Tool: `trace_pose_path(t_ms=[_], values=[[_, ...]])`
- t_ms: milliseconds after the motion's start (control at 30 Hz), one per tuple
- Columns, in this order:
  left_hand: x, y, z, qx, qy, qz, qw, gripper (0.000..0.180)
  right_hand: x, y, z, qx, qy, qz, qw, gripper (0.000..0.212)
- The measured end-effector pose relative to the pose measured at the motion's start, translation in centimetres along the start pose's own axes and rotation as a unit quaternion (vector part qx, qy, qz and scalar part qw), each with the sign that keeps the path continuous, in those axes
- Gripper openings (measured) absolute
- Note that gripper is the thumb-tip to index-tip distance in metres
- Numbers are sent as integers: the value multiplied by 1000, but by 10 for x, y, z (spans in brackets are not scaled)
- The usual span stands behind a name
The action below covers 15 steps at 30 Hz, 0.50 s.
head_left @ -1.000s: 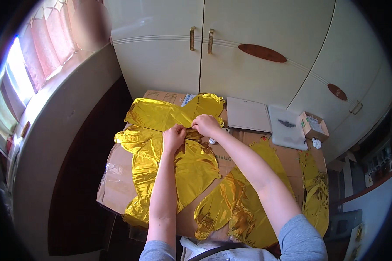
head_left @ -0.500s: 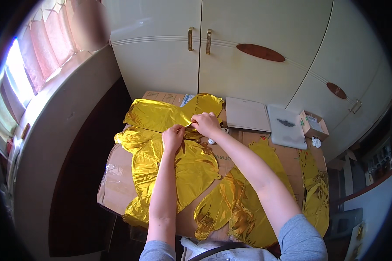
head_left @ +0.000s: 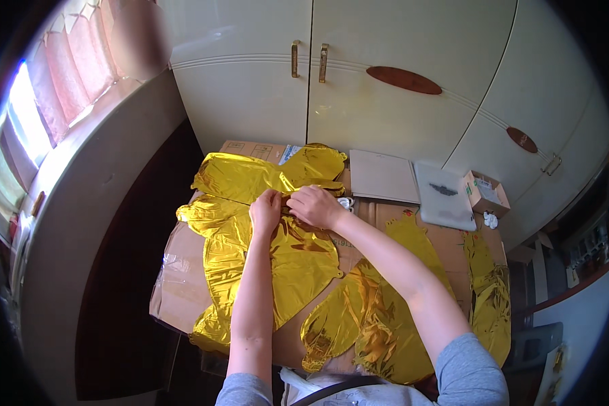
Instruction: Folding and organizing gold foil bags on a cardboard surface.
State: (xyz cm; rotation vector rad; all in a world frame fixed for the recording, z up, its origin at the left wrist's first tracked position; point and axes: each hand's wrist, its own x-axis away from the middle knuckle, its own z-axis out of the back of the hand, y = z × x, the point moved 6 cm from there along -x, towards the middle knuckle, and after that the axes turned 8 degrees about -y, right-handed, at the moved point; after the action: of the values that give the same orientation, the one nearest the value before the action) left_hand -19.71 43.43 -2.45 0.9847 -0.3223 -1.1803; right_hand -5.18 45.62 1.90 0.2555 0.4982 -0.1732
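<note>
Closest to me on the cardboard, some crumpled gold foil lay loose. Past it, the spread gold foil was under both hands: left hand barely moved, fingers pinched, seemingly on foil; right hand had just dropped lower and flatter, its grip hidden from me. I took that as a regrip, so job unfinished. Behind sat a pale tray, then cabinets.

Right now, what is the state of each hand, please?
Left hand: closed, pinching the gold foil.
Right hand: bent over the gold foil; whether it grips cannot be told.
</note>
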Motion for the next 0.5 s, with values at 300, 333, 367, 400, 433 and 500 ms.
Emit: trace_pose_path(t_ms=[300,333,367,400,433,500], values=[[0,0,0,-14,5,6,1000,23,10,26,-33,-138,-139,-199,960,16],[0,1,0,-15,-2,6,1000,22,12,32,-35,-191,-137,-245,941,17],[0,2,-2,-6,-5,1,1000,21,14,38,-38,-213,-157,-274,925,15],[0,1,-3,2,-8,-4,1000,21,13,40,-36,-228,-156,-296,915,14],[0,1,-3,9,-10,-10,1000,20,11,42,-35,-242,-154,-317,904,13],[0,1,-3,0,-17,-10,1000,21,10,44,-34,-266,-135,-346,890,11]])
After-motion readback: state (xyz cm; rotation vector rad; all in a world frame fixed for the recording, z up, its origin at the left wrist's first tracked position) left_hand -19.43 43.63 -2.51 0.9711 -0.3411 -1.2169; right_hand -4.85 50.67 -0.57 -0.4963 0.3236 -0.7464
